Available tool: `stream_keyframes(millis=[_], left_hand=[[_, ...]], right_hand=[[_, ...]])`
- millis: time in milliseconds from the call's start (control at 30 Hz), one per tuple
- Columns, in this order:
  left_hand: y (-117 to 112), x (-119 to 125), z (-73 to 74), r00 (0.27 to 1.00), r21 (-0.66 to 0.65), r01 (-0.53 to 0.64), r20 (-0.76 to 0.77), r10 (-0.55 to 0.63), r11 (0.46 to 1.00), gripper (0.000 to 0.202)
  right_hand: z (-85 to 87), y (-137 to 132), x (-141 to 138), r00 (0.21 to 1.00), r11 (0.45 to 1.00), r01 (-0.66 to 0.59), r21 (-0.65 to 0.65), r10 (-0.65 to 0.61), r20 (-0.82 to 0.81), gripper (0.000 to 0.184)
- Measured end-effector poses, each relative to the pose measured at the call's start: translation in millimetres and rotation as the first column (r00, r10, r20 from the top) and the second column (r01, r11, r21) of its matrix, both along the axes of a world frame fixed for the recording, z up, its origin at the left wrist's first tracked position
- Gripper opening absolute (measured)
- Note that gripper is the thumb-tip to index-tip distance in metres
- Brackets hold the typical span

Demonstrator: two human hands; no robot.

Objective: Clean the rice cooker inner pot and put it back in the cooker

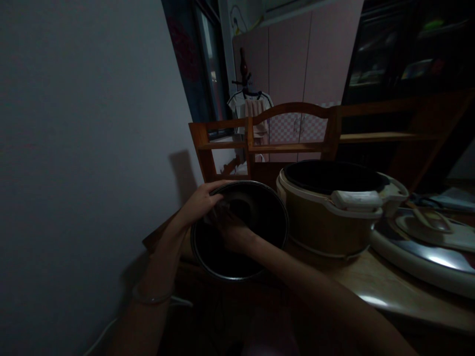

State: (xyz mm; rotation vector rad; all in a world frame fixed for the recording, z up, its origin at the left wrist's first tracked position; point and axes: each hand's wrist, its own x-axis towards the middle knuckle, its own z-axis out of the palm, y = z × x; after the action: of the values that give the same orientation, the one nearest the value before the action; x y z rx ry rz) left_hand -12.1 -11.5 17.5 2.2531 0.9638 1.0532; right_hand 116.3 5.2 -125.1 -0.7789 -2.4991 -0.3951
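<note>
1. The wall point(74, 148) closes off the far side of everything left of the cooker body point(326, 222). An elbow swung that way has little room.
2. The bench point(386, 287) carries the cooker body. Its near edge runs just in front of it, and bare wood shows in front and to the right.
3. A wooden rack point(293, 146) stands just behind the cooker body, so there is no room to push anything back.
4. The cooker lid point(426, 257) lies flat to the right of the cooker body, near it.
5. The inner pot point(222, 262) sits just left of the cooker body, tilted with its mouth towards the person, over the bench's left corner.
6. The left hand point(202, 202) has its grip closed over the pot's upper rim, on the side away from the cooker body. It likely needs to hold firm, since the tilted pot could roll off that corner.
7. The right hand point(232, 232) is inside the pot against its wall. It is too dark to tell whether its grip holds anything. Light strokes would press less against the steadying hand.
8. A bangle point(152, 296) circles the left wrist.
</note>
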Motion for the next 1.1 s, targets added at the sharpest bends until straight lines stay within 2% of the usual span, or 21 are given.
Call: stream_keyframes(millis=[233,400,467,567,600,667,833,967,1100], left_hand=[[3,1,-0.7,1.0,0.022,0.014,-0.005,-0.014,1.0,0.052],[3,0,-1.8,1.0,-0.002,-0.008,0.002,0.008,1.0,0.052],[3,-1,-2.0,1.0,-0.011,-0.01,0.004,0.01,1.0,0.052],[2,-1,-1.4,1.0,-0.02,-0.004,0.004,0.004,1.0,0.051],[1,-1,-1.1,1.0,-0.024,0.001,0.002,-0.001,1.0,0.051],[0,-1,-0.9,1.0,-0.027,0.012,0.001,-0.012,1.0,0.052],[0,-2,-2.0,1.0,-0.027,0.022,0.019,-0.022,0.999,0.052],[0,-3,-1.7,1.0,-0.042,0.006,0.021,-0.005,0.999,0.053],[-1,-3,-1.1,1.0,-0.056,-0.002,0.023,0.003,0.998,0.052]], right_hand=[[4.9,-5,0,0.999,0.997,-0.041,-0.061,0.043,0.028,0.084],[3.6,-10,-4,0.992,0.966,-0.122,-0.229,0.128,0.008,0.088],[3.3,-12,-5,0.984,0.919,-0.177,-0.352,0.175,-0.039,0.086],[4.3,-15,-5,0.969,0.802,-0.248,-0.544,0.205,-0.139,0.075],[4.8,-16,-5,0.966,0.77,-0.258,-0.583,0.207,-0.155,0.072],[5.3,-17,-3,0.964,0.739,-0.264,-0.619,0.209,-0.162,0.067],[-1.0,-17,4,0.959,0.714,-0.279,-0.642,0.237,-0.154,0.067],[-7.7,-19,9,0.962,0.738,-0.261,-0.623,0.251,-0.106,0.076],[-4.9,-25,18,0.975,0.743,-0.186,-0.643,0.221,-0.028,0.078]])
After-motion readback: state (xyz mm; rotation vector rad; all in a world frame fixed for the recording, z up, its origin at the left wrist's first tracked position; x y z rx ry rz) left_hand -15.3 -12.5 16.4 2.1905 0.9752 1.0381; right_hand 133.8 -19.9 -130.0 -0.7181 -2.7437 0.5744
